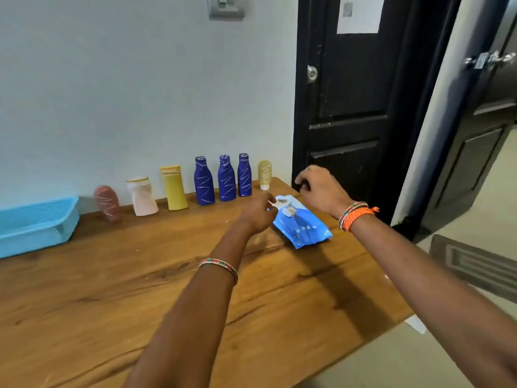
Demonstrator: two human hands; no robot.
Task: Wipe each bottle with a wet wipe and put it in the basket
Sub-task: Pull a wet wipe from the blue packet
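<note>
Right of centre on the table [140,289], the blue wipe pack [303,228] lies flat, its long axis running from upper left to lower right. The left hand [258,212] pinches a small white tab at the pack's upper end. The right hand [321,189] hovers just above, fingers loosely curled, holding nothing. Seven bottles [204,182] stand upright along the wall; the basket [36,225] sits at far left.
</note>
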